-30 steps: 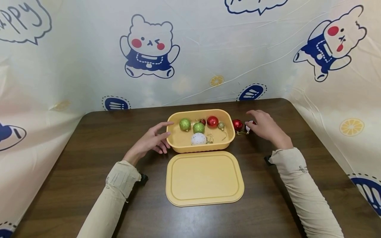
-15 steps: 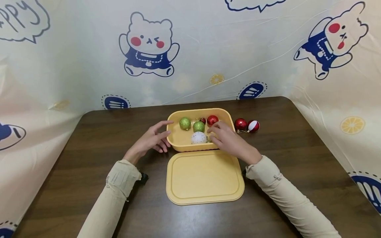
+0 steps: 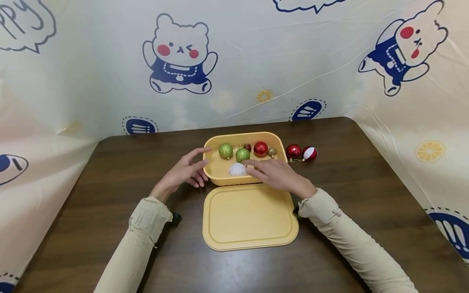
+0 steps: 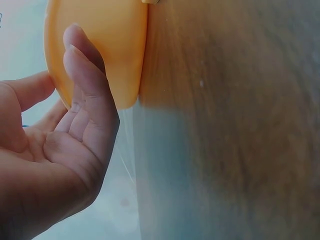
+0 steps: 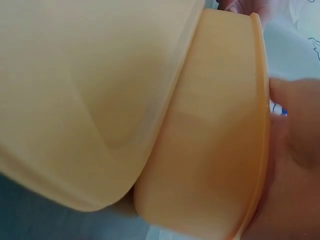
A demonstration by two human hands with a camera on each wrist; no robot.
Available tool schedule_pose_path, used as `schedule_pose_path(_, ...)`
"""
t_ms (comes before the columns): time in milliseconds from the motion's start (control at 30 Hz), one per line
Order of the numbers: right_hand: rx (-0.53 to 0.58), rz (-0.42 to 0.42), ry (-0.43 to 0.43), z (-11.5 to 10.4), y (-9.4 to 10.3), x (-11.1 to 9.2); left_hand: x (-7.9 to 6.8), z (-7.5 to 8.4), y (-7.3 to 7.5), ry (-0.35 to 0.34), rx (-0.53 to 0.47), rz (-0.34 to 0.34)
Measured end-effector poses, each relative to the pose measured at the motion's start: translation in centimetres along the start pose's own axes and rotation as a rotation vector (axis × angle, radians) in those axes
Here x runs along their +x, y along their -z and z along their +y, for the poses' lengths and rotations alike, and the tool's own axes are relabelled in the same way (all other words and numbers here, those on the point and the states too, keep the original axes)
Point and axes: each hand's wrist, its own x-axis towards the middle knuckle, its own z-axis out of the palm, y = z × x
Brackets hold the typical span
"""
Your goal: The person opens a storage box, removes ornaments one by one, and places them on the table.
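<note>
Two hands are at the yellow box (image 3: 227,181), and starting from the left, across a dark wooden table (image 3: 117,195), in comes the left hand (image 3: 182,171), just left of centre: fingers loosely spread, thumb and forefinger at the box's left end, nothing held. The left wrist view backs that up, with relaxed, slightly bent fingers beside the yellow wall. On into the box, mid-frame, and the first green ball (image 3: 225,151) sits up near the left; just right of it and a little lower, there's the second green ball (image 3: 242,154). Below that pair, close to the near wall, lies the white ball (image 3: 236,169), and the right hand (image 3: 272,174) is right on it, fingertips at its right side! Is that a pinch or only a touch? Can't tell; the grip is too small to read in the head view, and in the right wrist view the box wall hides the fingertips. Beneath them, lower centre, the yellow lid (image 3: 249,219) lies flat in front of the box. Further right inside: a small dark red ball (image 3: 247,147), a shiny red ball (image 3: 260,149), then a small gold ball (image 3: 271,152). Past the right end, on the table, an outer red ball (image 3: 293,151), and just beside it, a red-and-white ball (image 3: 310,153).
</note>
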Motion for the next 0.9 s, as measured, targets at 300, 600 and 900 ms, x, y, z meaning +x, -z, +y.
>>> schedule_pose_path(300, -0.014, -0.075, 0.03, -0.16, 0.09, -0.34, 0.03, -0.19, -0.01, 0.006, -0.007, 0.003)
schedule_pose_path(600, -0.034, -0.044, 0.041, -0.3, 0.12, -0.3, 0.06, -0.22, -0.06, 0.006, -0.011, 0.005)
schedule_pose_path(900, -0.013, -0.05, 0.027, -0.26, 0.19, -0.27, 0.05, -0.15, -0.03, 0.007, -0.007, 0.003)
